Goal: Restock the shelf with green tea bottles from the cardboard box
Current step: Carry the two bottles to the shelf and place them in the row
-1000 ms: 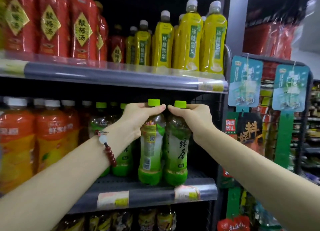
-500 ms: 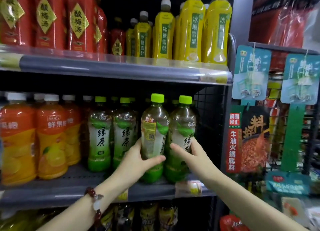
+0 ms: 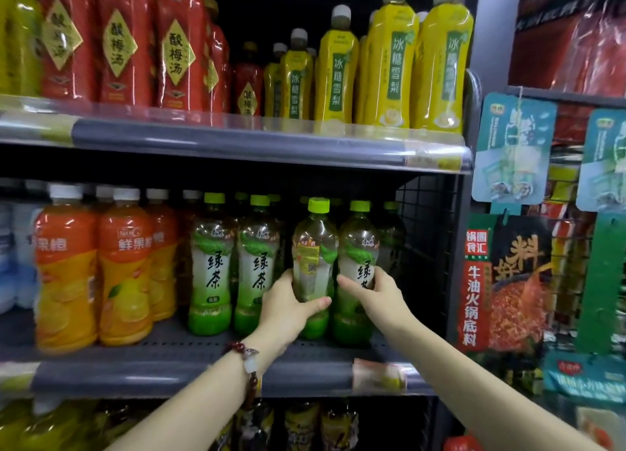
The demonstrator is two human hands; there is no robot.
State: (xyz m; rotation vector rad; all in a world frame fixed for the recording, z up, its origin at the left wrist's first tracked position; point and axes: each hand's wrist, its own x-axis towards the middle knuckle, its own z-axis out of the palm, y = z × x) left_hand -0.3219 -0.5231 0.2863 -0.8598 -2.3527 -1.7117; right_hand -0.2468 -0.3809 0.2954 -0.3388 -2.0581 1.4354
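On the middle shelf (image 3: pixel 203 376), the person's left hand (image 3: pixel 288 310) wraps around the lower body of one green tea bottle (image 3: pixel 313 247), its label back turned outward, while the right hand (image 3: pixel 379 294) grips the neighbouring green tea bottle (image 3: pixel 357 247) just beside it. Both bottles stand upright at the shelf's front right, next to two more green tea bottles (image 3: pixel 211 267) and orange juice bottles (image 3: pixel 125 267) further left.
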